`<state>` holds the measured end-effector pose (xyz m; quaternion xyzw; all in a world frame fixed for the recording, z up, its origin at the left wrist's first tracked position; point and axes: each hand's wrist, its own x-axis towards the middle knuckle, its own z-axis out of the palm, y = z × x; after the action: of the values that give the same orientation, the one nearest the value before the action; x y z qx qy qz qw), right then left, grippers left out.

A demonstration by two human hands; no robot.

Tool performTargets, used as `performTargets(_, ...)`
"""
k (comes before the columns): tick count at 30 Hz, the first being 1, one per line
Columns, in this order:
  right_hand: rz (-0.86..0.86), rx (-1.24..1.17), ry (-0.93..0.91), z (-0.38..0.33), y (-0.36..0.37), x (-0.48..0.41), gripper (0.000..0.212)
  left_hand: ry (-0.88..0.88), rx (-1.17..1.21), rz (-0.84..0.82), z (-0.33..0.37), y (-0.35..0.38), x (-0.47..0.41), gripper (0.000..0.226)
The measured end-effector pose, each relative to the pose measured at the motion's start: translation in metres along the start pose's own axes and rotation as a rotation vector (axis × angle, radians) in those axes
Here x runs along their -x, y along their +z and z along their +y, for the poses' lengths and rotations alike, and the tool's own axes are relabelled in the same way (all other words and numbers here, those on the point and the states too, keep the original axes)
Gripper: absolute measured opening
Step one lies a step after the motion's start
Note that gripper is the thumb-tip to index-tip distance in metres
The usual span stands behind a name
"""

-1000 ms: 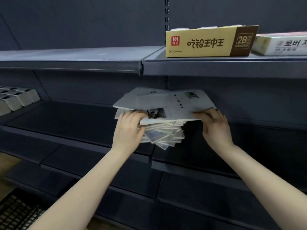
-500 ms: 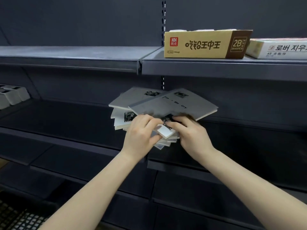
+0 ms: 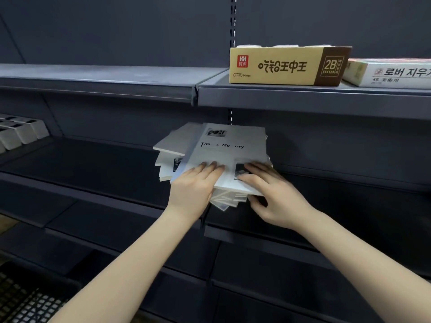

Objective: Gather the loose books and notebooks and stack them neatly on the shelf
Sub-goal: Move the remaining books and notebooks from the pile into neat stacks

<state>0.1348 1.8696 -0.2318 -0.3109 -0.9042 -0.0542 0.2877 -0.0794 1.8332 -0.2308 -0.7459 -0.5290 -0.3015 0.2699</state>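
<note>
While both hands press on a ragged pile of notebooks at the centre of the frame, the step in hand looks to be squaring the stack on the middle shelf. The pile sits near that shelf's front edge, just below the upper shelf that carries a yellow eraser box and a white box at the upper right. Its top notebook, a pale cover with dark lettering, lies skewed over the ones beneath, whose corners fan out to the left and toward the lower edge.

The left hand lies palm down with fingers extended flat on the top cover, open and pressing, not gripping; its forearm rises from the lower left of the frame. The right hand comes in from the lower right, fingers spread on the cover's near corner, thumb down by the pile's edge; whether it pinches the cover or only rests on it, I cannot tell.

Next, I judge, the hands need to close on opposite sides of the pile and nudge the splayed edges flush, keeping the top notebook from sliding off. Small white packs at the left edge stand well apart.
</note>
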Motion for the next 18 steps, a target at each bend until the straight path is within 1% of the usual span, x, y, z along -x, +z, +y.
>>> performTargets(2,-0.004,0.051,0.027,0.000,-0.004,0.001,0.056,0.005,-0.012,-0.042,0.007,-0.002,-0.005,0.042)
performTargets(5,0.068,0.132,0.072,0.006,-0.010,-0.001,0.060,0.007,-0.024,-0.124,0.020,-0.003,-0.012,0.052)
performTargets(8,0.085,0.147,0.103,0.018,-0.020,0.000,0.065,0.018,-0.013,-0.145,0.037,0.004,-0.017,0.051)
performTargets(11,0.076,0.188,0.117,0.031,-0.023,0.013,0.081,0.066,-0.008,-0.184,0.054,0.015,-0.019,0.051)
performTargets(13,0.080,0.198,0.137,0.043,-0.021,0.027,0.087,0.095,0.016,-0.190,0.065,0.024,-0.023,0.055)
performTargets(16,0.091,0.264,0.131,0.062,-0.024,0.047,0.088,0.096,0.035,-0.246,0.085,0.033,-0.035,0.073)
performTargets(17,0.097,0.301,0.114,0.069,-0.025,0.052,0.087,0.097,0.016,-0.263,0.093,0.036,-0.039,0.073)
performTargets(18,0.105,0.328,0.103,0.076,-0.028,0.058,0.086,0.107,-0.005,-0.268,0.102,0.038,-0.044,0.067)
